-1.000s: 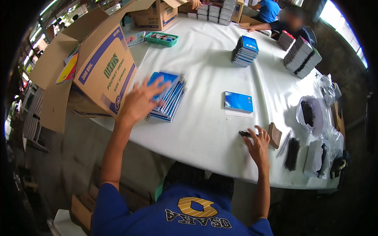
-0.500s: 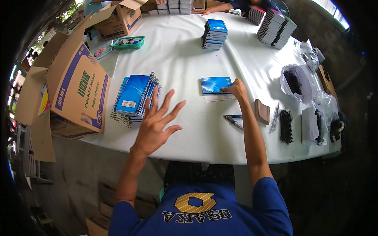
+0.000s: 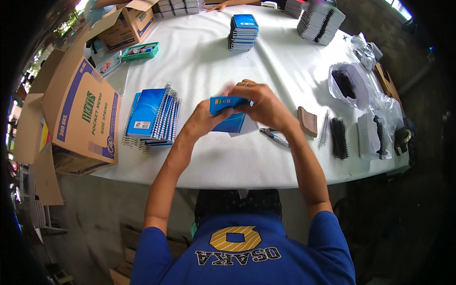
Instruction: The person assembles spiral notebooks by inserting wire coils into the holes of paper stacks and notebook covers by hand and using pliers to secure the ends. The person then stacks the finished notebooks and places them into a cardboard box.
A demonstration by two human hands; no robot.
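Observation:
Over the middle of the table, my two hands come together on a small blue-covered memo pad (image 3: pixel 219 104). My left hand (image 3: pixel 203 119) pinches its left side, thumb across the front. On its right, my right hand (image 3: pixel 262 102) grips the top corner with bent fingers; some fingertips are blurred or hidden. Below the raised part shows another blue surface (image 3: pixel 231 125), perhaps part of the same pad, with a white edge beside it. Left of my hands lies a stack of blue spiral notebooks (image 3: pixel 148 114). Pliers (image 3: pixel 275 137) rest beneath my right wrist.
A large cardboard box (image 3: pixel 85 114) stands at left, a green tray (image 3: pixel 140 52) beyond it. Farther back is a blue notebook pile (image 3: pixel 243 33). At right lie a tan block (image 3: pixel 308 121), black spiral coils (image 3: pixel 339 137) and plastic bags (image 3: pixel 349 88). Another person's hand (image 3: pixel 216 6) rests at the far edge.
My left hand has moved right from beside the spiral notebooks and closed on the memo pad. The pad, earlier flat under my right hand, is now raised and tilted between both hands.

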